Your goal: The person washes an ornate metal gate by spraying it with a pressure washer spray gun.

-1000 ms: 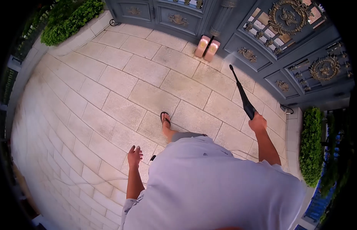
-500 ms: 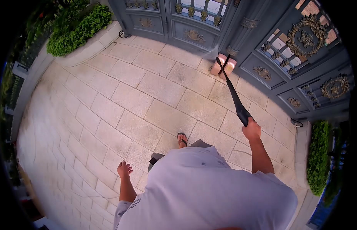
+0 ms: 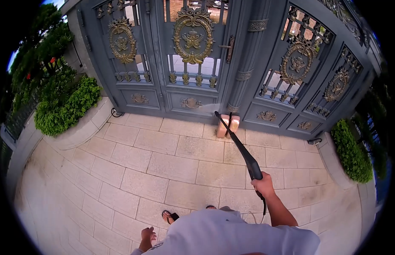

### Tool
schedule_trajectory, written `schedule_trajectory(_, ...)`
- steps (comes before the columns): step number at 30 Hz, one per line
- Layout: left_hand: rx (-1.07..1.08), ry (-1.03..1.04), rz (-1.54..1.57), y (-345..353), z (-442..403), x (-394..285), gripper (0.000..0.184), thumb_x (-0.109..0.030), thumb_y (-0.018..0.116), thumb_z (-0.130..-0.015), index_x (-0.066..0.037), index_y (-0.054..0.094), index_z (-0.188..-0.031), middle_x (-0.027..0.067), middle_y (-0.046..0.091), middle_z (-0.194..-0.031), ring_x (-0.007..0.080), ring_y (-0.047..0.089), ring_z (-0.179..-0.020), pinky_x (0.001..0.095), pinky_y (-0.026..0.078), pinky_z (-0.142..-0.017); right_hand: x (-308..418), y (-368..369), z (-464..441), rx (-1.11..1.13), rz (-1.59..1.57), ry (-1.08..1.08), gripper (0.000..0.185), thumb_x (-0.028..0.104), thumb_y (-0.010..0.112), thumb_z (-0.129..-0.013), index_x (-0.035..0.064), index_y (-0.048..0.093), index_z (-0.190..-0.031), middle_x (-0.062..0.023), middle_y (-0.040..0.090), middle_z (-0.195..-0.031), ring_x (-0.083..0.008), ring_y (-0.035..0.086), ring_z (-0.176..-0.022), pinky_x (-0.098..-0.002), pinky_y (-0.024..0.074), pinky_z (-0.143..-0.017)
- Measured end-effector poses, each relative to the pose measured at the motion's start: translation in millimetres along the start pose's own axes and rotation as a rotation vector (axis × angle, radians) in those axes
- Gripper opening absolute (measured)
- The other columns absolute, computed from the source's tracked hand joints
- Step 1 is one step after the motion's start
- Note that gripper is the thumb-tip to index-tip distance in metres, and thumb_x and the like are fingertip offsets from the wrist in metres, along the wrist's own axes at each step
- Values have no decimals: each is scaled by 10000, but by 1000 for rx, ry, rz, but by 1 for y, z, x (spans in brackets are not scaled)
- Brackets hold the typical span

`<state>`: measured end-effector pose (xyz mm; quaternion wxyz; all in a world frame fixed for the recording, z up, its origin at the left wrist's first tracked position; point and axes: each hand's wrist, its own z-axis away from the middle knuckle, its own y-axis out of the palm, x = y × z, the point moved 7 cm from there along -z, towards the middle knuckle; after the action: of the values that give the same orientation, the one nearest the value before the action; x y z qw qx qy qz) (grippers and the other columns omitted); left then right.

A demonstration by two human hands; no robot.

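My right hand is wrapped around the grip of a black pressure washer gun, with a hose hanging below the grip. Its long wand reaches forward, and a faint fan of spray leaves the tip toward the lower panel of the grey metal gate. Behind the wand, at the foot of the gate's round post, sits a shiny copper-coloured block, partly covered by the wand. Low at my left side hangs my left hand, holding nothing, its fingers loosely bent and apart.
Pale stone paving spreads between me and the gate. A curved planter with a green bush borders the left, and another hedge the right. Small black fittings stand near the gate's ends. Part of a pale hose shows beside me.
My view has tilted up, showing more of the gate with its gold ornaments. A spray now shows at the wand's tip. My left hand sits lower in view.
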<state>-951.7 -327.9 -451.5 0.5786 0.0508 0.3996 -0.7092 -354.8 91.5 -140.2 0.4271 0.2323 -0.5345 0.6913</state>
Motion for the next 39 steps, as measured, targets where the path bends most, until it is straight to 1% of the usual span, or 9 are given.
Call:
schedule_trajectory(2, -151, -343, 530, -71, -42, -26, 336, -293, 604, -1007, -19, 621, -1201, 119, 648, -740, 234, 619, -524, 377, 476, -411, 49, 13, 39, -8, -205, -17, 188, 37, 725, -742, -23, 627, -890, -88, 625, -636, -179, 586, -502, -349, 450, -473)
schedule_trajectory(4, -258, -135, 582, -145, -81, -61, 217, -272, 534, -1008, -70, 613, -1016, 111, 671, -794, 245, 673, -614, 374, 541, -498, 93, 17, 72, -34, -325, -58, 158, -6, 716, -744, -16, 605, -857, -62, 603, -613, -143, 552, -475, -324, 414, -441)
schedule_trajectory(6, -264, -52, 718, -195, -114, -88, 639, -271, 593, -1025, -24, 383, -1575, 107, 649, -753, 179, 582, -509, 321, 465, -424, 136, 13, 96, -86, -362, -117, 160, -28, 713, -745, -5, 591, -845, -54, 603, -615, -141, 549, -478, -318, 404, -440)
schedule_trajectory(11, -176, 3, 750, -222, -150, -111, 624, -259, 612, -1023, -33, 406, -1567, 130, 664, -773, 196, 580, -496, 318, 457, -418, 234, -2, 177, -202, -489, -279, 195, -67, 721, -759, -12, 592, -894, -50, 600, -672, -136, 564, -517, -300, 438, -493)
schedule_trajectory(16, 48, -115, 373, -165, -156, -54, 678, -247, 615, -985, -56, 376, -1590, 169, 724, -875, 261, 702, -592, 395, 574, -481, 297, -24, 241, -348, -541, -413, 238, -37, 700, -750, -37, 592, -962, -60, 608, -670, -142, 563, -512, -317, 450, -497)
schedule_trajectory(18, 95, -129, 428, -143, -140, -23, 403, -253, 603, -976, 3, 571, -1285, 170, 714, -849, 284, 713, -603, 401, 591, -494, 317, -40, 252, -376, -533, -498, 237, -19, 694, -764, -36, 593, -977, -66, 611, -655, -145, 563, -503, -314, 456, -498)
schedule_trajectory(23, 103, -1, 181, -126, -61, 27, 222, -269, 625, -944, -47, 634, -954, 148, 725, -829, 289, 699, -598, 496, 510, -493, 354, -78, 268, -388, -550, -657, 221, 20, 747, -820, 5, 598, -983, -44, 594, -656, -134, 550, -511, -321, 450, -488)
schedule_trajectory(29, 97, 40, 20, -133, 10, 56, 206, -247, 636, -938, -41, 623, -948, 116, 703, -772, 251, 670, -555, 433, 493, -442, 321, -74, 228, -421, -420, -669, 251, 104, 812, -817, 35, 603, -937, -12, 591, -684, -98, 545, -519, -294, 439, -490)
schedule_trajectory(39, 158, 272, -109, -150, 21, 101, 281, -260, 587, -983, 9, 604, -1062, 149, 689, -804, 266, 693, -577, 406, 552, -459, 139, 58, 219, -132, -568, -210, 122, -28, 693, -745, -9, 584, -795, -84, 600, -624, -169, 556, -458, -337, 411, -439)
